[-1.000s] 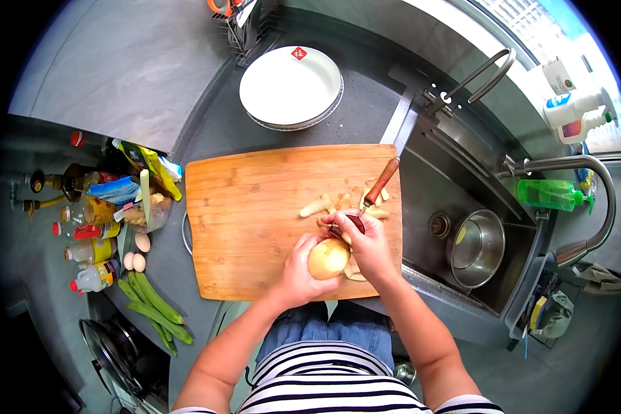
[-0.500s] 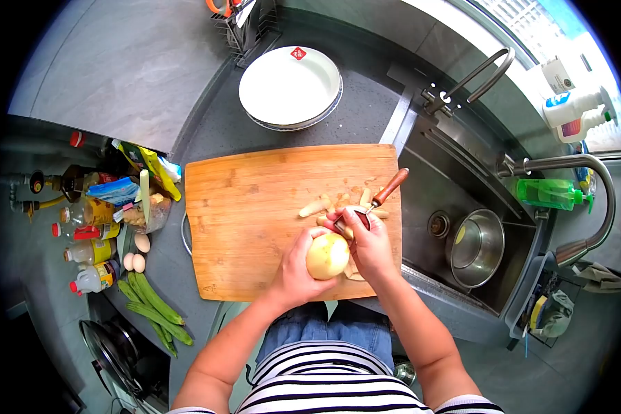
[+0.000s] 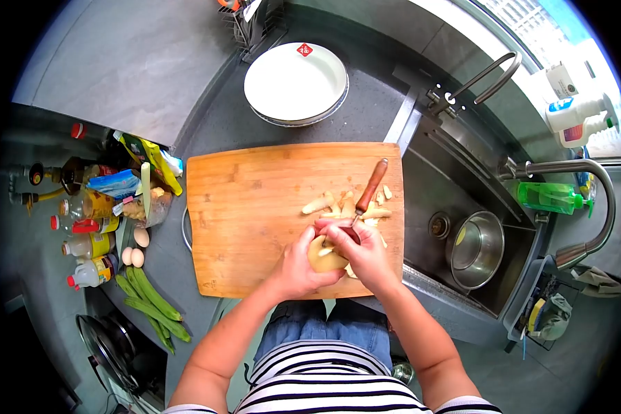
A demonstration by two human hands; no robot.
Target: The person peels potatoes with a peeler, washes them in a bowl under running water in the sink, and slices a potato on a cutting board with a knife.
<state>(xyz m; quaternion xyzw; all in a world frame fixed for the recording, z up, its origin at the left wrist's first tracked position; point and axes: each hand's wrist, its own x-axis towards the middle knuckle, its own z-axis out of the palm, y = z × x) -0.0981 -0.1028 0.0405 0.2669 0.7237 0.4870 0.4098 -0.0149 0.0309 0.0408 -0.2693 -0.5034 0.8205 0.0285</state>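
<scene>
My left hand (image 3: 298, 268) is wrapped round a mostly peeled potato (image 3: 327, 259) above the near edge of the wooden cutting board (image 3: 248, 207). My right hand (image 3: 370, 258) grips a peeler (image 3: 372, 185) by its metal head, and its wooden handle points away from me. The peeler's head lies against the potato's upper side, where my fingers partly hide the blade. Just beyond my hands, several strips of peel (image 3: 319, 203) are scattered over the right part of the board.
Stacked white plates (image 3: 295, 79) stand behind the board. To the right, the sink (image 3: 424, 183) holds a metal pot (image 3: 477, 250) beneath a curved faucet (image 3: 604, 200). Eggs (image 3: 141, 237), green loofah-like vegetables (image 3: 155, 293) and several bottles (image 3: 93, 271) are at the left.
The peeler has moved from beside the potato onto it, its handle swinging left and more upright. The potato has turned in my left hand and is now partly covered by my fingers.
</scene>
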